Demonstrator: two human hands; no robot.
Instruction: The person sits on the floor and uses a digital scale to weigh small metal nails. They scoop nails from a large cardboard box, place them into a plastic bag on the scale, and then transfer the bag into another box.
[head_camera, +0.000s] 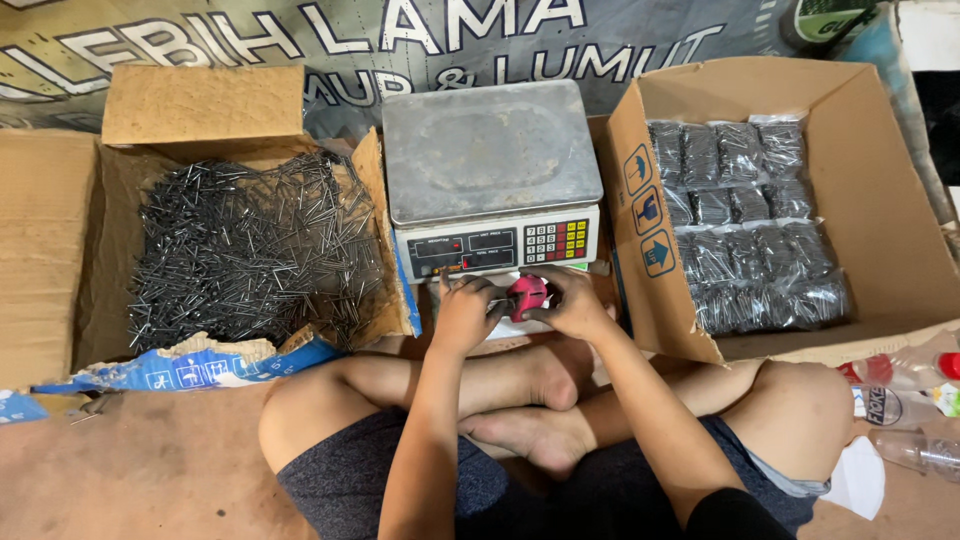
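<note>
Both hands meet just in front of the weighing scale (492, 180), forearms angled inward over crossed legs. Left hand (465, 315) and right hand (572, 305) curl their fingers tightly around a small pink object (528, 293) held between them.

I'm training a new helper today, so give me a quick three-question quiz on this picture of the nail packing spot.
1. True or false: the scale pan has a bag on it.
2. Which box holds loose nails: the one to the left of the scale or the one to its right?
3. What colour is the small thing both hands grip in front of the scale?

Key:
1. False; the pan is bare.
2. The left box holds loose nails; the right box holds packed bags.
3. Pink: left hand and right hand hold a pink thing.
</note>
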